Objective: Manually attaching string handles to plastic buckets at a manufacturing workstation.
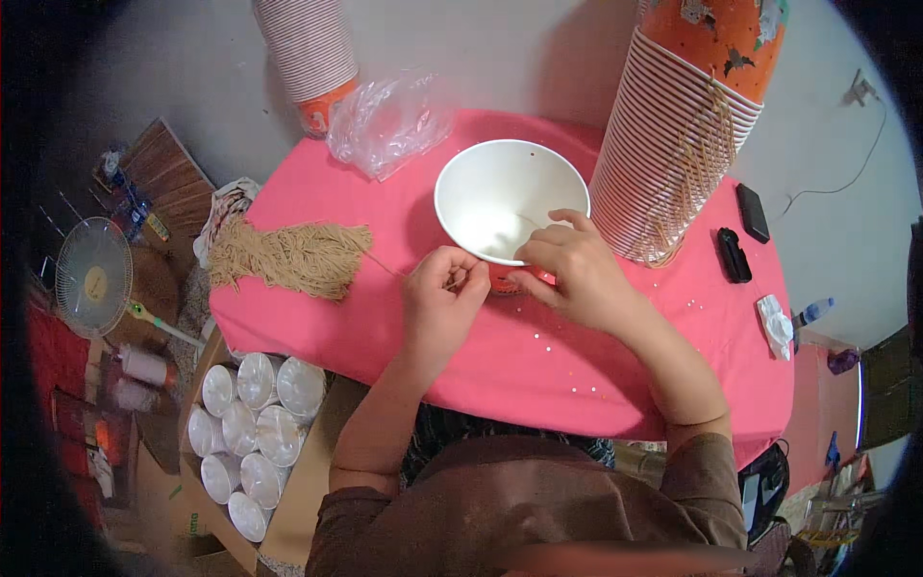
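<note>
A paper bucket, white inside and orange-red outside, stands open end up on the pink-covered table in front of me. My left hand is closed in a pinch on a tan string just outside the near rim. That string runs left to a thick bundle of cut strings lying on the cloth. My right hand holds the near right rim, fingers curled over it and thumb outside. A thin strand shows inside the bucket beside those fingers. The exact contact at the rim is partly hidden.
A tall stack of nested buckets with strings hanging from it leans at right. Another stack stands behind a clear plastic bag. Small white dots lie on the pink cloth. A cardboard box of wrapped buckets sits below left.
</note>
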`<action>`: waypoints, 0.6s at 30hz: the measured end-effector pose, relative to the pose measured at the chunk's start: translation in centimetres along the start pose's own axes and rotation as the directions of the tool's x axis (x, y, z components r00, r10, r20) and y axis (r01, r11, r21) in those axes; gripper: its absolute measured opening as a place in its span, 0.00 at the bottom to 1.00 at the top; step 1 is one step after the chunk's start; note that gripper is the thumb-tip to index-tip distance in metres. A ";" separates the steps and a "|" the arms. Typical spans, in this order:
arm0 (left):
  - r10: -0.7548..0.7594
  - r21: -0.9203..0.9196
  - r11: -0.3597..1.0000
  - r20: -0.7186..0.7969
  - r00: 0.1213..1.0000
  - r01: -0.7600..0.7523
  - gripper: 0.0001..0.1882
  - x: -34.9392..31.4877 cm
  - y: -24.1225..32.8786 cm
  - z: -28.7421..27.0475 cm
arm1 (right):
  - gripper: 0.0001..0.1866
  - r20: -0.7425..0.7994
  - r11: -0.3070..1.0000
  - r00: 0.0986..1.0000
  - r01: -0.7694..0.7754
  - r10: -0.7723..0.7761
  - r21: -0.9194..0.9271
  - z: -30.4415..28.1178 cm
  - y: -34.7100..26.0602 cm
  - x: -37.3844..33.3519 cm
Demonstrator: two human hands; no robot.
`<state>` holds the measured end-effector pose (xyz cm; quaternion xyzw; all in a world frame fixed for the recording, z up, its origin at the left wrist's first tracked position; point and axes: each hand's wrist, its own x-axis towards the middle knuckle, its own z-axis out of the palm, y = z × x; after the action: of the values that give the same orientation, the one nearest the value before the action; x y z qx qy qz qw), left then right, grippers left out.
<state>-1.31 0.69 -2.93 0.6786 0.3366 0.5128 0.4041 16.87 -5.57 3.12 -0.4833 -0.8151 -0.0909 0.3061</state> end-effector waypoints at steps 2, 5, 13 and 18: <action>0.015 -0.013 1.000 -0.007 1.000 -0.015 0.06 0.2 0.1 0.0 | 0.07 0.044 0.999 0.999 -0.022 0.021 0.028 -0.4 0.1 0.3; -0.009 -0.042 0.999 0.011 1.000 0.010 0.05 0.4 0.4 -0.1 | 0.08 0.125 0.991 0.990 -0.084 0.071 0.100 -1.2 0.5 1.1; 0.047 -0.079 0.996 0.112 0.993 -0.038 0.03 0.8 -0.7 -0.3 | 0.13 0.435 0.918 0.896 -0.246 0.093 0.311 -1.7 2.2 3.9; 0.068 -0.051 0.997 0.175 0.982 -0.060 0.03 0.8 0.2 -0.5 | 0.13 0.513 0.888 0.859 -0.225 -0.014 0.401 -1.9 2.5 4.8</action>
<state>-1.63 1.40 -2.35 0.7225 0.2656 0.4708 0.4311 18.05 -1.61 7.10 -0.4517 -0.8364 0.2449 0.1907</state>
